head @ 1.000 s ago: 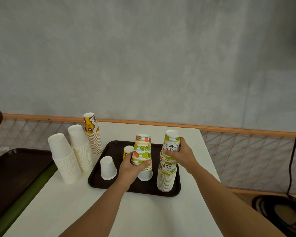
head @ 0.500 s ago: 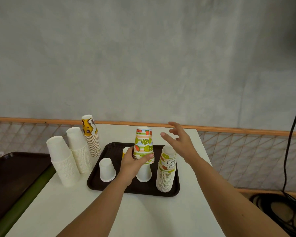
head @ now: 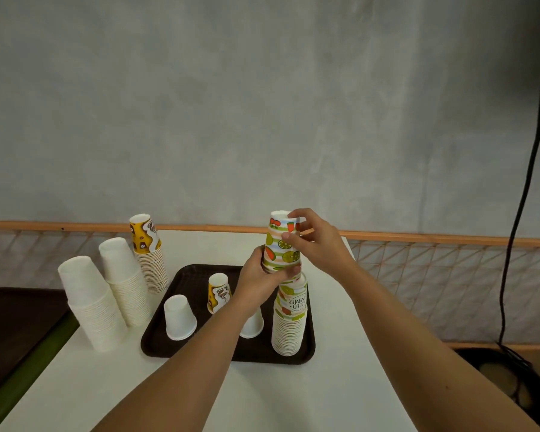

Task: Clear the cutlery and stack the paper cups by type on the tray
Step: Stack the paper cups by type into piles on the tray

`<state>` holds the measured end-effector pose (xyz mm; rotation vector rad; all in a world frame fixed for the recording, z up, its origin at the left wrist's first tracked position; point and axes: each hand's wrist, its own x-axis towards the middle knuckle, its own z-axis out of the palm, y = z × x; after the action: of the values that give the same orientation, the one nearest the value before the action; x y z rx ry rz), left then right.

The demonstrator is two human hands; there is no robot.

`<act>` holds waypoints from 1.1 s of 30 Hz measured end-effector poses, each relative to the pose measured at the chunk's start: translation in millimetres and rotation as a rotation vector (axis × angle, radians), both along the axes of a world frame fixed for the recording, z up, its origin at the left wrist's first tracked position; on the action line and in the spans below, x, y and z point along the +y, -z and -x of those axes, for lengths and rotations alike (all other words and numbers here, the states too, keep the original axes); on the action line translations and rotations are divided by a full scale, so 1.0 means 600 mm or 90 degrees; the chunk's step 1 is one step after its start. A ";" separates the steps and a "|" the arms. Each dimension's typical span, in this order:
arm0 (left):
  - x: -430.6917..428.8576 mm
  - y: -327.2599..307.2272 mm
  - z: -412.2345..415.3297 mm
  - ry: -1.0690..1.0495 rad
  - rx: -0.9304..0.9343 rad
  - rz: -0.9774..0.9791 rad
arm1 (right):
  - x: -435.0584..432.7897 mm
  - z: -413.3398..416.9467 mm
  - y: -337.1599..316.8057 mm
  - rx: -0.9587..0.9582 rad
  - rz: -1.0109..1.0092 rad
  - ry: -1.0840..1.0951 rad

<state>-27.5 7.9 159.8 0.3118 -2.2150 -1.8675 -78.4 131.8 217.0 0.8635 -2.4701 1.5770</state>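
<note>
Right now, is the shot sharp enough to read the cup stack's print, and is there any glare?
Head view: soft, even light, no glare; lettering on the stack partly readable, slightly soft; the held cup equally soft; the picture's top right corner darkens.

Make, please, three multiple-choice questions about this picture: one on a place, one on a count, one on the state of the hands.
1. The yellow-patterned stack stands:
A. on the table, left of the tray
B. inside the tray
C. on the floor

2. How many plain white stacks stand left of the tray?
A. one
B. two
C. four

3. Who holds the raised fruit-print cup?
A. both hands
B. one hand only
C. no hand

Answers:
1 A, it stands outside the tray rim.
2 B, two stand side by side.
3 A, the left hand grips its lower end and the right hand pinches its top.
</note>
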 end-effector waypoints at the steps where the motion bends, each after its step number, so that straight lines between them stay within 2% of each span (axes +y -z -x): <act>1: 0.005 -0.002 0.005 0.006 -0.008 -0.003 | 0.004 0.002 0.002 0.007 0.000 0.002; 9: 0.031 0.008 0.029 0.030 -0.056 0.011 | 0.032 0.020 0.029 0.011 -0.031 0.015; 15: 0.027 0.035 0.029 0.047 -0.119 0.038 | 0.038 0.029 0.058 0.000 -0.106 0.012; 22: 0.003 0.026 0.005 0.027 -0.074 0.067 | 0.016 0.023 0.032 0.057 -0.079 0.056; 26: -0.034 0.015 -0.023 -0.062 -0.016 -0.021 | -0.020 0.001 0.009 0.125 -0.047 0.076; 33: -0.121 0.019 -0.099 -0.223 -0.014 0.074 | -0.113 -0.073 0.010 0.052 -0.071 -0.014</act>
<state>31.9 -64.8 148.4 0.6532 -2.1076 -1.5518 -34.6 63.9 211.2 0.9538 -2.5198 1.3909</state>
